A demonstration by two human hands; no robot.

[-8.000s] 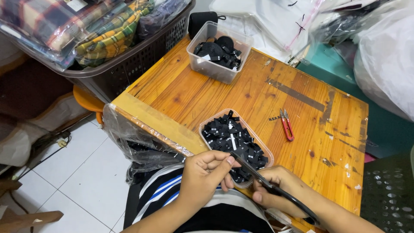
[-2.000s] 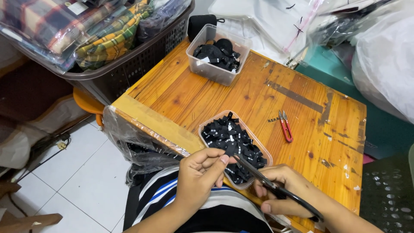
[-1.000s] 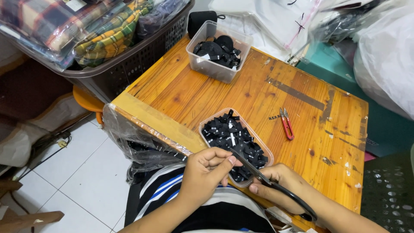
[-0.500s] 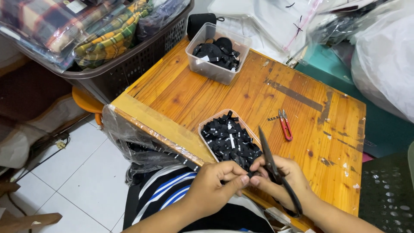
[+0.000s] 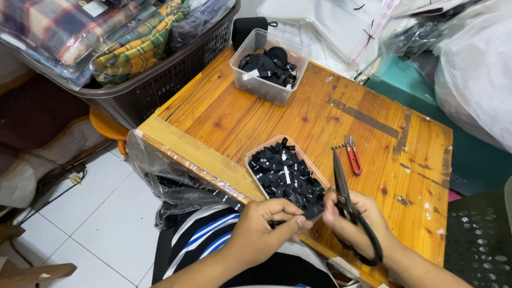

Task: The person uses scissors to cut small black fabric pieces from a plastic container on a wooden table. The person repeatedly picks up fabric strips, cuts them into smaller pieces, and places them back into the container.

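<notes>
Right hand (image 5: 352, 221) grips black metal scissors (image 5: 346, 205), blades upright; left hand (image 5: 266, 224) beside it pinches a flat black tag (image 5: 308, 215).

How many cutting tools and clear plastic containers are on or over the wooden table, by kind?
Black scissors, held in the right hand: 1
Red thread snips: 1
Clear containers of black pieces, near tray and far tub: 2
Total: 4
</notes>
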